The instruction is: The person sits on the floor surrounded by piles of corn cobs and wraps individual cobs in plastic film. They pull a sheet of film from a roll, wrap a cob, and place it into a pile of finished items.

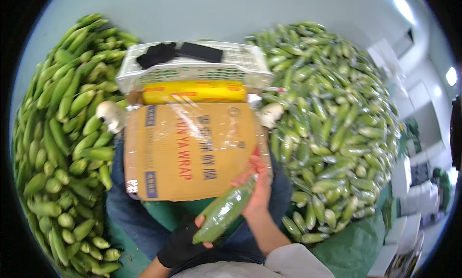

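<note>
I hold a green ear of corn in its husk (pixel 223 215), wrapped in shiny clear film, at a slant above my lap. My left hand (pixel 182 238), in a black glove that leaves the fingertips bare, grips its lower end. Bare and higher up, my right hand (pixel 258 187) closes around its upper end. Just beyond lies a cardboard box (pixel 166 148) across my knees, with clear film over its top and printed writing on it. A yellow roll of cling film (pixel 195 91) lies along the box's far edge, between two pale rounded end pieces (pixel 111 115).
Unwrapped corn ears (pixel 61 108) form a heap on the left. Film-wrapped ears (pixel 332 126) are piled high on the right. A white plastic basket (pixel 249 58) behind the roll bears a black cloth (pixel 157 55) and a dark flat block (pixel 200 52). Green sheeting (pixel 350 245) lies lower right.
</note>
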`<act>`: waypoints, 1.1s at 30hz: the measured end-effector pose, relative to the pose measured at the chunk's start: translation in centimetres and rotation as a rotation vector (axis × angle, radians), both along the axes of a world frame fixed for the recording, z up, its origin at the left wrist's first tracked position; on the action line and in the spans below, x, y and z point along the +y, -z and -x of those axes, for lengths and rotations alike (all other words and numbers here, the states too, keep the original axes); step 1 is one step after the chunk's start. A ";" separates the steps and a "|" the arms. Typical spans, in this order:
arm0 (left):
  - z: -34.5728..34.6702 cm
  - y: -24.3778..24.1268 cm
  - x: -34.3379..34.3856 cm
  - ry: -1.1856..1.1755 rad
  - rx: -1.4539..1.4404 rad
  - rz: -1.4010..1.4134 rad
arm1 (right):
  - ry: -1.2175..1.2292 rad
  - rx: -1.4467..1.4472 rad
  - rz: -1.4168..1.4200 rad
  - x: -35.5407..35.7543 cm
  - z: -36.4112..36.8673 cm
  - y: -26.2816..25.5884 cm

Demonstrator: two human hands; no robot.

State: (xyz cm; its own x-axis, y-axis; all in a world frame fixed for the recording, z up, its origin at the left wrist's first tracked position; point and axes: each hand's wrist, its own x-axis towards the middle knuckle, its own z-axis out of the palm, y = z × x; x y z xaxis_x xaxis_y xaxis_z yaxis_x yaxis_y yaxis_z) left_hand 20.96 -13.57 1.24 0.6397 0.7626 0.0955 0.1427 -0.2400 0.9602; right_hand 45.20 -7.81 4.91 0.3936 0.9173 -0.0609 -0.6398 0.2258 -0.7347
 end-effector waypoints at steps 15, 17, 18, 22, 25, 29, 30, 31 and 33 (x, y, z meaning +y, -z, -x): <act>1.3 3.5 15.2 -0.345 0.599 -0.701 | 0.703 -1.429 0.437 1.8 -24.9 2.8; 3.5 5.0 18.6 -0.474 0.632 -0.715 | 0.227 -1.891 0.355 5.4 -13.5 2.1; 3.1 5.4 20.7 -0.515 0.564 -0.670 | -0.377 -1.908 0.263 7.4 -11.0 1.9; 2.1 7.1 28.5 -0.454 0.488 -0.797 | -0.036 -1.866 0.122 12.1 -7.2 9.6; 2.0 8.0 32.5 -0.286 0.440 -0.835 | -0.040 -1.598 0.226 16.1 -8.4 13.5; 3.7 4.4 28.5 -0.345 0.363 -0.499 | -0.024 -1.306 0.317 11.4 -11.1 9.8; 4.8 2.6 25.9 -0.243 0.441 -0.505 | -0.078 -1.277 0.295 9.0 -11.9 8.6; 7.2 1.5 22.7 -0.142 0.535 -0.495 | -0.150 -1.233 0.278 6.9 -11.7 8.3; 11.5 2.6 16.4 -0.067 0.576 -0.386 | -0.262 -1.296 0.347 3.0 -8.9 7.7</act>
